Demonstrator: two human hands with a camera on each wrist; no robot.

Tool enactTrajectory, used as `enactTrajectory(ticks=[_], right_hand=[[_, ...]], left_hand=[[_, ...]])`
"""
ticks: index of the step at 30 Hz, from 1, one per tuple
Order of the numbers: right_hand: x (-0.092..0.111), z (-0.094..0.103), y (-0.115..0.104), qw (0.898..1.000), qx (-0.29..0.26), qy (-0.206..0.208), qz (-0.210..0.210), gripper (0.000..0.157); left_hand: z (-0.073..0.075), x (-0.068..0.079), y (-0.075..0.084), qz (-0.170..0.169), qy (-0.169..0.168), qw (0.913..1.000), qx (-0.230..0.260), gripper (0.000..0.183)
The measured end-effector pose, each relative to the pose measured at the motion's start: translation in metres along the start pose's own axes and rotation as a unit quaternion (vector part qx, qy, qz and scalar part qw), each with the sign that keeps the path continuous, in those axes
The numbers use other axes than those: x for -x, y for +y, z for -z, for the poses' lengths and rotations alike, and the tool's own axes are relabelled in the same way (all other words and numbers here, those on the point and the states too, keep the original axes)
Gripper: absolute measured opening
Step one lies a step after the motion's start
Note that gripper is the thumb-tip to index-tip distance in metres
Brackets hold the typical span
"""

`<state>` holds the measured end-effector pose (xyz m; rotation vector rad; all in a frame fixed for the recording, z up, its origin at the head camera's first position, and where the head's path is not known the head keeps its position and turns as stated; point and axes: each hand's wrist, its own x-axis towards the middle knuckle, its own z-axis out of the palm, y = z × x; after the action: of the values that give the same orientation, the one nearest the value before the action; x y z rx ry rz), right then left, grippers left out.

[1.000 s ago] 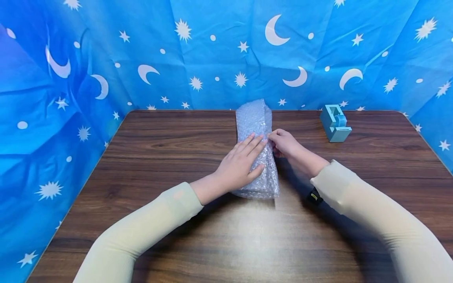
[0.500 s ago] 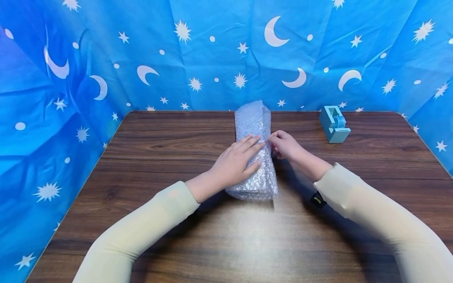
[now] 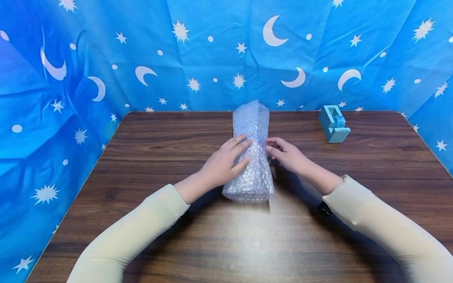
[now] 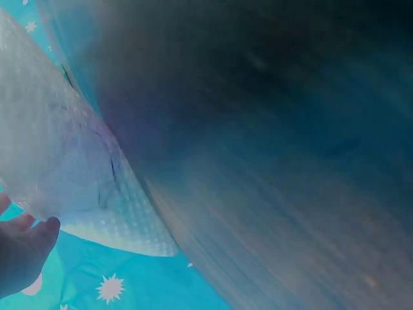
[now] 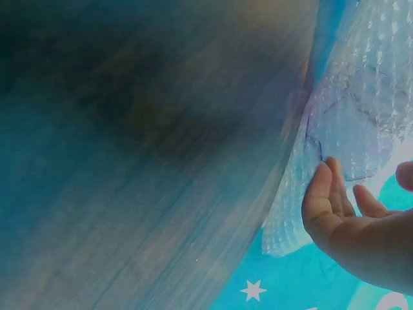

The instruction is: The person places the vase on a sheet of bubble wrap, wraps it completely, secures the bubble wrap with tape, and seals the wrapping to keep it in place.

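Observation:
A long bubble wrap bundle [image 3: 249,182] lies lengthwise at the far middle of the table. My left hand [image 3: 223,163] rests on its left side, the fingers spread and nearly straight over the top. On the right side, my right hand [image 3: 289,157] touches the wrap's edge with loosely bent fingers. In the right wrist view, the fingertips [image 5: 322,184] lie against the bundle's side, where dark outlines of something show through the clear layers. What is inside cannot be made out. The left wrist view catches only part of my left hand [image 4: 29,252] beside the wrap.
A light blue tape dispenser [image 3: 336,133] with a roll in it stands at the back right of the brown wooden table [image 3: 170,137]. Blue cloth [image 3: 212,51] with moons and stars hangs behind the table and along its sides. A small black object sits under my right cuff.
My right fingers have loosened from a pinch on the wrap's right edge and spread along it. My left hand has slid left and slightly nearer. The bundle has shifted slightly left and looks rounder.

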<state>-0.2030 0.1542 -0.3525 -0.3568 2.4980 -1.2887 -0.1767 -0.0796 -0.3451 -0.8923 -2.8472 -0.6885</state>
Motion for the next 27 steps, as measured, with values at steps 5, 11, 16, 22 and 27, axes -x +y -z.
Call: enactTrajectory(ticks=[5, 11, 16, 22, 27], right_hand=[[0.006, 0.002, 0.000, 1.000, -0.007, -0.026, -0.008, 0.055], [0.013, 0.007, 0.001, 1.000, -0.018, -0.024, -0.001, 0.052], [0.024, 0.012, 0.008, 0.999, -0.029, -0.010, 0.008, 0.051], [0.037, 0.027, 0.016, 0.996, -0.067, 0.038, 0.048, 0.043], [0.049, 0.042, 0.018, 0.986, -0.098, 0.100, 0.085, 0.037]], left_hand=[[0.003, 0.002, -0.001, 0.025, -0.005, 0.9987, 0.044, 0.055], [0.009, 0.008, -0.005, 0.036, 0.002, 0.9963, 0.078, 0.051], [0.013, 0.018, -0.013, 0.069, 0.003, 0.9917, 0.109, 0.048], [0.024, 0.029, -0.024, 0.099, 0.032, 0.9886, 0.110, 0.042], [0.042, 0.036, -0.030, 0.109, 0.079, 0.9872, 0.085, 0.037]])
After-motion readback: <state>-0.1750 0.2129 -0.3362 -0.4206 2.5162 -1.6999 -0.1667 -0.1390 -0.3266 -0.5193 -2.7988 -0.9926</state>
